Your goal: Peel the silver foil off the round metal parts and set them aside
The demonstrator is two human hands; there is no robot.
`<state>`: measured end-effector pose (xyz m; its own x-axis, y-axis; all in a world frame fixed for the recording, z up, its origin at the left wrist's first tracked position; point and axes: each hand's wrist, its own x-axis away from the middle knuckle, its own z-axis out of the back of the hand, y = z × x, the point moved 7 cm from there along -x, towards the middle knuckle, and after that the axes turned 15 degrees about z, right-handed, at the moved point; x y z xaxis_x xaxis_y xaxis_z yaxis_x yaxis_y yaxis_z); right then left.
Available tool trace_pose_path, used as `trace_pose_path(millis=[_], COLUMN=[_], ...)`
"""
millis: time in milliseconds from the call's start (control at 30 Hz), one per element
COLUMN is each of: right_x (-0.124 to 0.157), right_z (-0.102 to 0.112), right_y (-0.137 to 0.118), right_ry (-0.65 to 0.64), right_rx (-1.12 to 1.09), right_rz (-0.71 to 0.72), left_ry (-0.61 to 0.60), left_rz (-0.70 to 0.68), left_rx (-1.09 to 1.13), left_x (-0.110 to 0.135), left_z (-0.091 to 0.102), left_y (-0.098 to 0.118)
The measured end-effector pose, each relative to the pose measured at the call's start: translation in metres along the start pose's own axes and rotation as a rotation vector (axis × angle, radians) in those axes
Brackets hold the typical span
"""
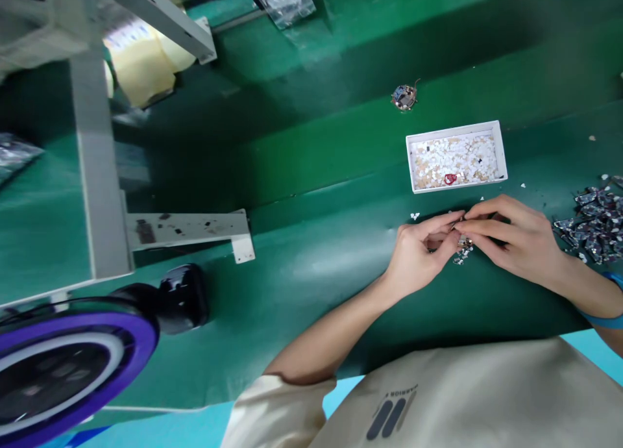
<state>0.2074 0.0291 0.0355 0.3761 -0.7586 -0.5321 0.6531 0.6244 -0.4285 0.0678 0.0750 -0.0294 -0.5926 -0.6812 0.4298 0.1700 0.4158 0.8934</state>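
Currently small part (464, 242) sits between left hand (421, 245) and right hand (523, 239), pinched by both

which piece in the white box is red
The looped piece, close to the long wall of the box nearest the person; the other pieces are mostly white or tan.

The bare left forearm (331, 334) slants up and rightward from a short beige fabric sleeve (277, 412), its wrist nearly straight. The left hand (416, 250) has its fingers curled and its grip narrowed to a pinch, thumb extended. From the opposite side reaches the bare right forearm (581, 286); the right hand (528, 240) arches, knuckles raised, fingertips meeting the left ones in an equally fine grip.
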Motion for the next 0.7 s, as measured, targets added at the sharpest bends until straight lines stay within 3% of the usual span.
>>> trace_pose_path(millis=[100, 233, 300, 367, 433, 600, 700], right_x=[-0.008, 0.019, 0.049, 0.083, 0.102, 0.101, 0.09], right_z=[0.024, 0.103, 0.125, 0.133, 0.135, 0.129, 0.133], right_y=[0.003, 0.038, 0.061, 0.085, 0.099, 0.099, 0.09], right_ry=[-0.007, 0.076, -0.16, -0.423, -0.5, -0.497, -0.36], right_rx=[-0.065, 0.151, 0.273, 0.347, 0.385, 0.419, 0.426], right_rz=[-0.076, -0.488, -0.654, -0.792, -0.818, -0.747, -0.764], left_ry=[0.016, 0.056, 0.052, 0.044, 0.04, 0.036, 0.019], left_rz=[0.02, 0.053, 0.061, 0.061, 0.054, 0.042, 0.027], left_rx=[0.027, 0.067, 0.094, 0.119, 0.134, 0.133, 0.108], left_x=[0.0, -0.001, -0.001, -0.001, -0.002, -0.002, -0.002], left_z=[0.002, 0.005, 0.004, 0.004, 0.004, 0.003, 0.002], left_y=[0.003, 0.007, 0.009, 0.009, 0.009, 0.009, 0.01])
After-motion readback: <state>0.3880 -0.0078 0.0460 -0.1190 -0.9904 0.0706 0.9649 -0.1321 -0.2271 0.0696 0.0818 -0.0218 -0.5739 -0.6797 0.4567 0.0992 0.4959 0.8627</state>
